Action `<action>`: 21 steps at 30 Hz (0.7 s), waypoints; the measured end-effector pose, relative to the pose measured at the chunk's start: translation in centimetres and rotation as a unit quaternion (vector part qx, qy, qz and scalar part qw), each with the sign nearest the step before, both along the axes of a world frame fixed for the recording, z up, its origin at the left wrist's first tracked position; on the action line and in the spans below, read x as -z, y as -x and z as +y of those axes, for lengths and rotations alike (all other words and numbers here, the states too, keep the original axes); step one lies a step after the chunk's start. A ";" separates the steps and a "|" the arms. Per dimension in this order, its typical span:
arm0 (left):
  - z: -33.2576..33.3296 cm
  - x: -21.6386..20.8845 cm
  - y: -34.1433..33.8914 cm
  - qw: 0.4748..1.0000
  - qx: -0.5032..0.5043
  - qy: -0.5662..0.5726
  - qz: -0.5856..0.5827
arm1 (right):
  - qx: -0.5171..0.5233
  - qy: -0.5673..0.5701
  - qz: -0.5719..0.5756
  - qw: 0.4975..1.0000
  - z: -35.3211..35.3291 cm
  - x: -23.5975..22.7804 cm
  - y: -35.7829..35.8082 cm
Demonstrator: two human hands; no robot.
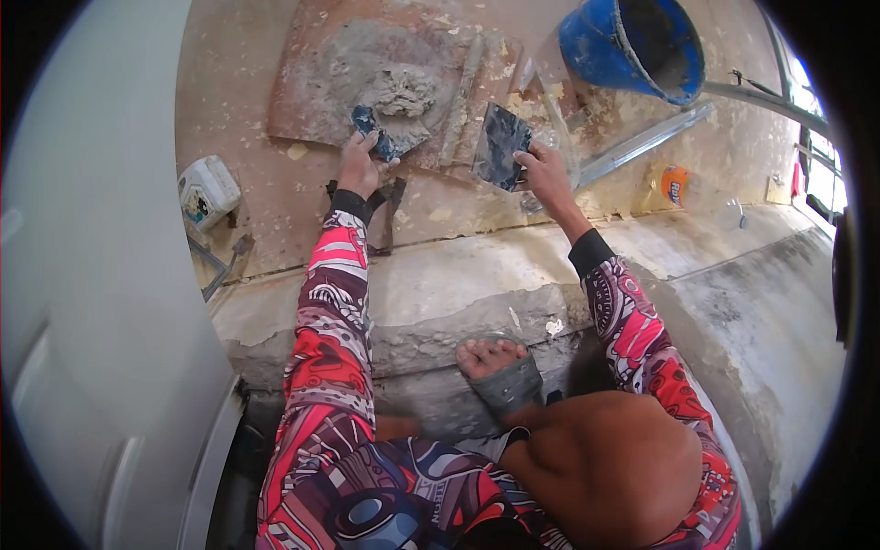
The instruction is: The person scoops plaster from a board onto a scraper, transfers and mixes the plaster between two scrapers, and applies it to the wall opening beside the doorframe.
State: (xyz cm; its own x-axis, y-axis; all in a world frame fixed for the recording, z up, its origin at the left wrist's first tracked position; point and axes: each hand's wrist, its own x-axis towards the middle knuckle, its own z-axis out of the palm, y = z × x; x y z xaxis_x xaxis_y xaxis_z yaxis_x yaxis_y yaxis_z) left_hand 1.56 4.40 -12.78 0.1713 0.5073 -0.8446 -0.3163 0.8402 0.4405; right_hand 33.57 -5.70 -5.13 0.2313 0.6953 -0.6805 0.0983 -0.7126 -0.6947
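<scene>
My left hand is closed round the dark blue handle of a trowel, whose grey-smeared blade lies beside a heap of wet mortar. The heap sits on a reddish, mortar-stained board. To the right, my right hand grips a flat rectangular trowel by its edge. Its dark, shiny face is tilted toward me, and the fingers behind it are partly hidden. The two tools are apart from each other.
A blue bucket lies tipped at the far right. Near it are a metal bar and a clear bottle with an orange label. On the left stand a white jug, a hammer-like tool and a pale door. My sandalled foot rests by a rough concrete step.
</scene>
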 end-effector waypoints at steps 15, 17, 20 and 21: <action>3.4 -4.3 1.7 0.974 0.077 -0.192 0.088 | 0.041 0.001 0.118 0.992 2.7 -1.2 1.2; 5.2 -5.0 3.3 0.821 0.244 -0.361 0.369 | 0.073 -0.013 0.134 0.988 3.2 -1.7 2.7; 5.1 -7.8 -3.1 0.592 0.438 -0.387 0.554 | 0.082 -0.016 0.090 0.992 1.0 0.0 0.3; 5.3 -8.5 -3.9 0.589 0.442 -0.388 0.554 | 0.058 -0.021 0.070 0.996 0.8 0.6 0.4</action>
